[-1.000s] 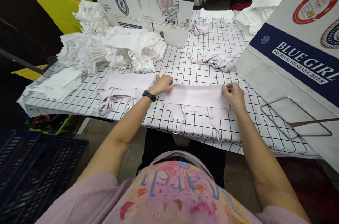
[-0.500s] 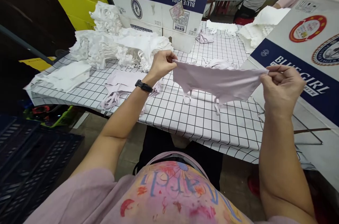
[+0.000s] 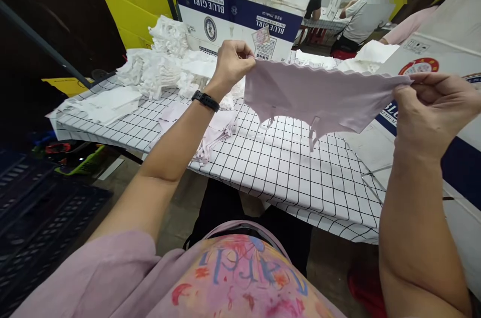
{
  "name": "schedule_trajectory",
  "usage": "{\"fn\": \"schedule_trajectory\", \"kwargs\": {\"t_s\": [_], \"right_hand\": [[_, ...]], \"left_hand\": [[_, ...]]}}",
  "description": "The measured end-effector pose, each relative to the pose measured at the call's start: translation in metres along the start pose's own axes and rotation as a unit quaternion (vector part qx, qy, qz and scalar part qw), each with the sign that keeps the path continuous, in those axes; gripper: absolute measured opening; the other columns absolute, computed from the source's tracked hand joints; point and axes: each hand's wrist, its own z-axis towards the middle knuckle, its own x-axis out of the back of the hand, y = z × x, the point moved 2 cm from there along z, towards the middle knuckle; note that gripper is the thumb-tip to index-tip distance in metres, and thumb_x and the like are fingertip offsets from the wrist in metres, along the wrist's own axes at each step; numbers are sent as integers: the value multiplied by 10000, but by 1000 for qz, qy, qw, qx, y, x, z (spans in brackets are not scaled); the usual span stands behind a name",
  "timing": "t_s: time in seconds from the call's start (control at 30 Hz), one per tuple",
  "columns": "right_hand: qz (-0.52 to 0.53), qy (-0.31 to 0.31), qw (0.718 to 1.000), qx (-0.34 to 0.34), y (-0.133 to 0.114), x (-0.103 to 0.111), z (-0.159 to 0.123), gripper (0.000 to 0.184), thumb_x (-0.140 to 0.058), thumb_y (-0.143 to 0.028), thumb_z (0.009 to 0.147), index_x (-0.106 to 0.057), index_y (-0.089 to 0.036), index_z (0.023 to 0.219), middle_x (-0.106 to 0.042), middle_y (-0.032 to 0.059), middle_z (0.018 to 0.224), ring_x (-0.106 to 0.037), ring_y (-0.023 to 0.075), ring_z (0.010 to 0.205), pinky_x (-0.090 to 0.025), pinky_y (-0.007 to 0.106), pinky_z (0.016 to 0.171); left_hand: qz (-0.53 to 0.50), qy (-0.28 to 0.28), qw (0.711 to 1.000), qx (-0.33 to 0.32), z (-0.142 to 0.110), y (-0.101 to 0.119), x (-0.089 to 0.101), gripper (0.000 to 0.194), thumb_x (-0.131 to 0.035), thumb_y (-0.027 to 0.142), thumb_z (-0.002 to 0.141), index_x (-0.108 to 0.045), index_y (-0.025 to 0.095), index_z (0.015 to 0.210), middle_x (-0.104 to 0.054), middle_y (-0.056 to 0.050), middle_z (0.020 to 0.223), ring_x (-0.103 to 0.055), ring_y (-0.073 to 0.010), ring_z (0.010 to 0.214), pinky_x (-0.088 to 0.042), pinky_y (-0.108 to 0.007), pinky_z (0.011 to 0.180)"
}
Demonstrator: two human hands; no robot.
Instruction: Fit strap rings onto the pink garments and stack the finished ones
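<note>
A pale lilac strappy top (image 3: 319,92) is stretched wide between my two hands above the table. Its wavy edge runs along the top and its thin straps dangle below. My left hand (image 3: 233,63), with a black band on the wrist, pinches one upper corner. Fingers of my right hand (image 3: 432,107) are closed on the opposite corner. Below and to the left, a pile of lilac garments (image 3: 218,130) lies on the checked tablecloth (image 3: 278,163), partly behind my left forearm.
White garments (image 3: 161,67) are heaped at the back left beside a yellow box (image 3: 131,17). A tall carton (image 3: 240,12) stands behind them, and another carton (image 3: 413,52) leans at the right. Other people sit in the background. Dark crates (image 3: 45,218) stand low on the left.
Both hands have risen with the lilac top, and my right hand has moved further right. The top is pulled wider and its edge looks straighter. The camera view has shifted slightly.
</note>
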Motion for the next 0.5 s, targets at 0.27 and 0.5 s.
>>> {"fn": "schedule_trajectory", "kwargs": {"t_s": [0.27, 0.5], "right_hand": [[6, 10, 1000, -27, -8, -9, 0, 176, -694, -121, 638, -768, -155, 794, -701, 72, 749, -683, 210, 693, -546, 418, 702], [5, 29, 995, -96, 4, -8, -6, 208, -771, -272, 532, -794, -236, 735, -710, 87, 710, -596, 227, 567, -506, 522, 672]], "left_hand": [[-13, -26, 999, 14, 1, 2, 12, 156, -622, -5, 657, -664, 128, 725, -644, -2, 691, -587, -119, 701, -442, -254, 668], [-147, -121, 971, 146, -16, 1, 20, 122, -627, 17, 691, -671, 129, 711, -580, 25, 545, -520, -73, 474, -387, -224, 489]]}}
